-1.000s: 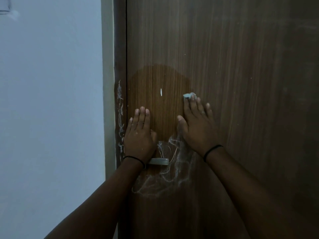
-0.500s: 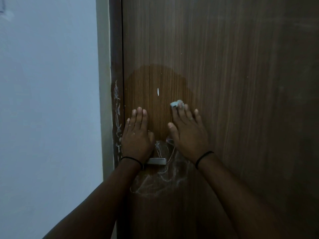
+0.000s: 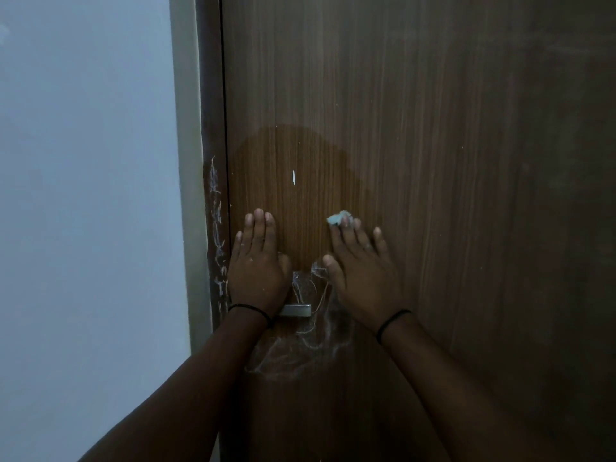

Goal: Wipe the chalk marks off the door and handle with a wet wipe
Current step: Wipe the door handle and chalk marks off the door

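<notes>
A brown wooden door fills the view, with a darker wet patch above my hands. My right hand lies flat on the door with straight fingers and presses a pale wet wipe under its fingertips. My left hand rests flat on the door beside the frame, covering part of the metal handle. White chalk marks spread between and below my hands around the handle. More chalk scribbles run down the door frame. A small white fleck sits in the wet patch.
A pale wall stands to the left of the dark door frame. The right part of the door is dim and shows faint smears near the top.
My right hand with the wipe has slid down and to the left over the door, from the wet patch's right edge toward the handle. My left hand has stayed in place.
</notes>
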The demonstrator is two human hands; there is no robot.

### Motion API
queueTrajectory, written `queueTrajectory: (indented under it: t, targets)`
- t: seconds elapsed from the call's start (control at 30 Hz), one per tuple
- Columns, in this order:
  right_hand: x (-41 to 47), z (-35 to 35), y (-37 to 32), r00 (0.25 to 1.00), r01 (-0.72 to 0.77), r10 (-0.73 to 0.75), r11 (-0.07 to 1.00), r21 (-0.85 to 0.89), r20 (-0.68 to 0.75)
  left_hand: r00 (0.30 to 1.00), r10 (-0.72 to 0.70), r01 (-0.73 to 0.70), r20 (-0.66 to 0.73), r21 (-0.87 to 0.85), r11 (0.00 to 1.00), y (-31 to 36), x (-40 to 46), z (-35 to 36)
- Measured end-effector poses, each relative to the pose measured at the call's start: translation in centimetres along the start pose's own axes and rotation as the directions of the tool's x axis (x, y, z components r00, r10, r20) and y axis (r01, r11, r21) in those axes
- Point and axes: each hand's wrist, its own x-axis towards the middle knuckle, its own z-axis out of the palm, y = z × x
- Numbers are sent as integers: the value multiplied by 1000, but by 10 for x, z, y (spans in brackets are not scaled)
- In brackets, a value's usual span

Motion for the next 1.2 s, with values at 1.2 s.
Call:
queueTrajectory:
  t: [1.2]
  targets:
    - [-47,18,23,991,-136,136,990,-24,-6,999,-29,29,16,7,1000,2,-2,4]
